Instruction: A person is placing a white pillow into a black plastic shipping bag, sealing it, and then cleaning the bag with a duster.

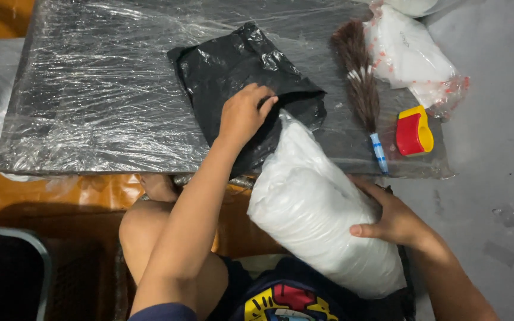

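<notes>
A black plastic bag (pixel 233 71) lies on a low board wrapped in clear film (pixel 90 89). My left hand (pixel 244 114) grips the bag's near edge, fingers curled into its opening. A bulky white plastic-wrapped bundle (pixel 316 208) leans from my lap toward the bag, its narrow end at the bag's mouth. My right hand (pixel 391 217) holds the bundle from its right side, thumb on the front.
A brown feather duster with a blue-white handle (pixel 361 83) lies on the board at right. Next to it is a red and yellow plastic piece (pixel 413 131) and a clear bag of white material (pixel 411 53). Grey floor at right, orange sheet at left, dark bin (pixel 7 273).
</notes>
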